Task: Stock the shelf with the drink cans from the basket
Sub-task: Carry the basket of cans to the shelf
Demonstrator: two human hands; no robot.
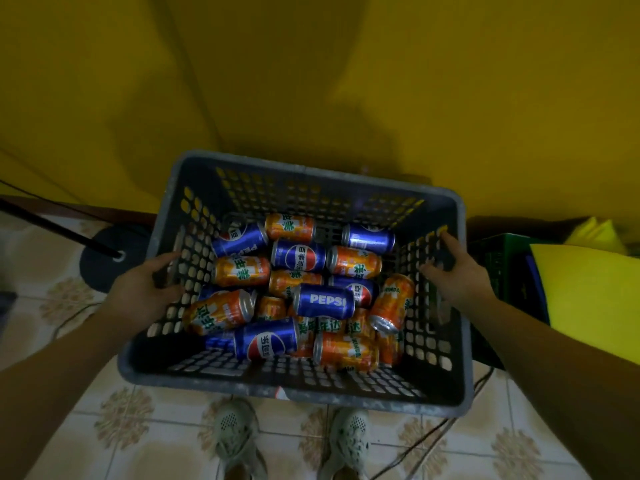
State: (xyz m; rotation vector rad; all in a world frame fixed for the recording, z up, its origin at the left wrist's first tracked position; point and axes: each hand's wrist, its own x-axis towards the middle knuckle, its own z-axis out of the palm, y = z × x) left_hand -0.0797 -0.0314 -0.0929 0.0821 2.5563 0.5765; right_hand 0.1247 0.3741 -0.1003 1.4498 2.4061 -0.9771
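Yellow wall [311,81] ahead, patterned floor tiles [138,427] and two pale shoes [235,434] below. Grey basket [311,394] out front, gripped on both sides: left hand [145,289] curled round the left wall, right hand [460,275] clamped on the right wall. Inside, blue and orange drink cans [240,270] heaped on their sides, one blue can [323,301] topmost near the middle.

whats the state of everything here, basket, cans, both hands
basket: open-topped, partly full, held at both side walls
cans: lying on their sides, piled loose in the basket, none taken out yet
left hand: grips the basket's left wall
right hand: grips the basket's right wall
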